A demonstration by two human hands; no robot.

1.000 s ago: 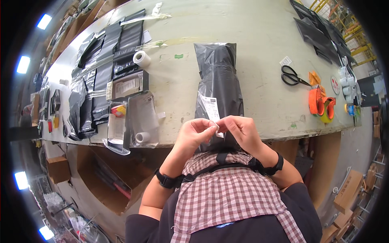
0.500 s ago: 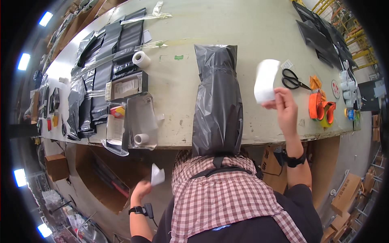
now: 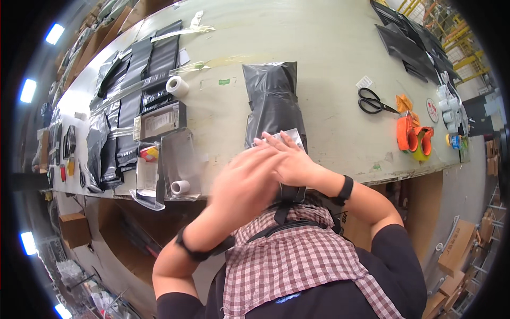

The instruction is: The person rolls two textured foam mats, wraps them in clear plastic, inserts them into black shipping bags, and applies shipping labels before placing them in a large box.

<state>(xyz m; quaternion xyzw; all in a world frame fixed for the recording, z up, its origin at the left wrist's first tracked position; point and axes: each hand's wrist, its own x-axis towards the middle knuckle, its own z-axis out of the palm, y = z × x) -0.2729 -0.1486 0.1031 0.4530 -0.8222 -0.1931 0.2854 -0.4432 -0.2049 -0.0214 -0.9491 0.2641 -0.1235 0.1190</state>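
Note:
A long black plastic mailer bag [image 3: 273, 103] lies on the table in front of me, its near end running to the table edge. On its near half is a white label [image 3: 292, 136], mostly covered by my hands. My right hand [image 3: 294, 164] rests over the label with its fingers stretched out flat. Slightly blurred, my left hand [image 3: 245, 174] crosses over the bag from the left, fingers extended and overlapping the right hand's fingers. Neither hand grips anything that I can see.
Black scissors [image 3: 376, 102] and orange tape dispensers [image 3: 408, 135] lie to the right. On the left stand open boxes [image 3: 159, 121], a white label roll [image 3: 177, 86] and stacked black bags [image 3: 139, 64]. More black bags [image 3: 402, 45] lie far right.
My right hand has brought the white label from the right down onto the bag. My left hand has come up from below the table edge; its white slip no longer shows.

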